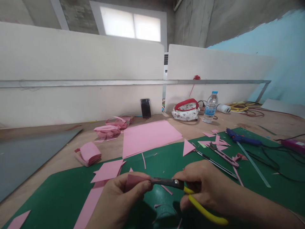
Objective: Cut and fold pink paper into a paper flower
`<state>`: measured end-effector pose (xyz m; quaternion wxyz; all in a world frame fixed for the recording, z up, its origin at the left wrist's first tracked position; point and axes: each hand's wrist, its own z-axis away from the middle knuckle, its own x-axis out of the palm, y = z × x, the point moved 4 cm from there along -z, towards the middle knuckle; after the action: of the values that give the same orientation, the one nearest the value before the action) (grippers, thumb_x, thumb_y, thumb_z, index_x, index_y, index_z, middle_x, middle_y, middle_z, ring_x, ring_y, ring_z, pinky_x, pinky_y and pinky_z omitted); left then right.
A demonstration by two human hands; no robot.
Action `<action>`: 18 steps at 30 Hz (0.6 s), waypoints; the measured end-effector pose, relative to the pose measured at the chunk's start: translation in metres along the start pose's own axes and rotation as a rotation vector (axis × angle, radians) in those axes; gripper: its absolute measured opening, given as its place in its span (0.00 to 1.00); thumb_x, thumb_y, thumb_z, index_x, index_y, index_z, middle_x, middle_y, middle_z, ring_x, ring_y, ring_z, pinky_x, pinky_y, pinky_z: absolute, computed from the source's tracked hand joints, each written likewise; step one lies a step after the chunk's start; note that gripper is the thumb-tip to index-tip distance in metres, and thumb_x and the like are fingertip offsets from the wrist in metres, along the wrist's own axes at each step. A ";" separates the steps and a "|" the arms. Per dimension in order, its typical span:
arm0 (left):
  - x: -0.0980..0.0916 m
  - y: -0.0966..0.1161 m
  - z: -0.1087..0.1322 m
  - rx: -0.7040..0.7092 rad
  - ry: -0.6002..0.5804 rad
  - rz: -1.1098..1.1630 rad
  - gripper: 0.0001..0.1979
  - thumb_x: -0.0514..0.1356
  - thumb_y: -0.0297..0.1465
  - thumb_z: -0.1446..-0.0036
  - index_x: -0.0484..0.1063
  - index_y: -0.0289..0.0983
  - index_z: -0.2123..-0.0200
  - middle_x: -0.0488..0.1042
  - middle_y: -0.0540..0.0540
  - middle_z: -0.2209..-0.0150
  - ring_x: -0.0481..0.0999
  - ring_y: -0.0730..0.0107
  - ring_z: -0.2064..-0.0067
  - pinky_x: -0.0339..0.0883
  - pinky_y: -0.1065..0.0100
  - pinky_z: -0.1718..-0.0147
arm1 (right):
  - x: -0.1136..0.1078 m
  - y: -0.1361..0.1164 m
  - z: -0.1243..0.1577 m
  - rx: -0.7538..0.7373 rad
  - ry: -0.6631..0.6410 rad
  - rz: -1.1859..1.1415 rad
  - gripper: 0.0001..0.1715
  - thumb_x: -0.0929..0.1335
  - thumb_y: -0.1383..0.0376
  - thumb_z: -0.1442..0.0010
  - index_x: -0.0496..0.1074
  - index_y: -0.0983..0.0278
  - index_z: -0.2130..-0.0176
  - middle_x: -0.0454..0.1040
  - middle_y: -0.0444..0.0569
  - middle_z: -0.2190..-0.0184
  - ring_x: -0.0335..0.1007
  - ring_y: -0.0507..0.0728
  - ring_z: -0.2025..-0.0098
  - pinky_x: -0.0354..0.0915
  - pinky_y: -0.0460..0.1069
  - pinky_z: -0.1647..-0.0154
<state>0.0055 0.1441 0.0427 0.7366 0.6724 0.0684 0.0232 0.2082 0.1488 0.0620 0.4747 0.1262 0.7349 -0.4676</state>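
Observation:
My left hand (119, 198) pinches a small folded piece of pink paper (132, 181) above the green cutting mat (59, 194). My right hand (202, 187) grips yellow-handled scissors (202, 208), whose dark blades (166, 182) point left and meet the pink piece's edge. Both hands hover low over the near side of the mat.
Pink paper scraps (108, 170) and a large pink sheet (149, 135) lie on the mat and wooden table. Folded pink pieces (88, 153) sit left. A blue glue gun (240, 138), a craft knife (224, 156), a metal ruler (254, 165), a water bottle (210, 107), a pouch (186, 109) and a phone (145, 108) lie farther back.

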 end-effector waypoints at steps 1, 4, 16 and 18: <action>0.000 0.000 0.000 0.002 -0.001 0.000 0.04 0.68 0.36 0.65 0.80 0.42 0.82 0.79 0.49 0.77 0.72 0.67 0.71 0.63 0.72 0.69 | 0.000 0.000 0.000 0.003 0.002 0.007 0.22 0.78 0.55 0.54 0.66 0.64 0.78 0.55 0.34 0.82 0.50 0.47 0.77 0.43 0.45 0.79; 0.000 0.001 0.000 0.001 0.000 0.000 0.04 0.68 0.36 0.65 0.80 0.42 0.82 0.79 0.50 0.78 0.71 0.68 0.72 0.63 0.72 0.70 | 0.000 0.000 0.000 0.012 0.003 0.022 0.21 0.78 0.57 0.55 0.67 0.64 0.78 0.55 0.34 0.82 0.50 0.47 0.78 0.43 0.45 0.79; -0.001 -0.004 -0.002 -0.038 -0.042 -0.008 0.06 0.69 0.37 0.63 0.81 0.41 0.80 0.79 0.47 0.76 0.72 0.65 0.70 0.62 0.69 0.69 | -0.002 -0.001 0.000 0.015 0.017 0.091 0.22 0.78 0.55 0.56 0.67 0.64 0.78 0.57 0.34 0.82 0.51 0.47 0.78 0.42 0.45 0.79; -0.001 -0.007 -0.003 -0.039 -0.047 -0.023 0.07 0.69 0.37 0.62 0.81 0.40 0.79 0.79 0.46 0.76 0.71 0.65 0.71 0.62 0.68 0.70 | -0.001 0.000 0.000 0.015 0.020 0.081 0.21 0.78 0.54 0.55 0.68 0.64 0.77 0.58 0.34 0.82 0.52 0.47 0.77 0.43 0.45 0.78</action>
<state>0.0040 0.1464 0.0359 0.7513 0.6574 0.0583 0.0005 0.2088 0.1492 0.0632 0.4849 0.1639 0.7302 -0.4525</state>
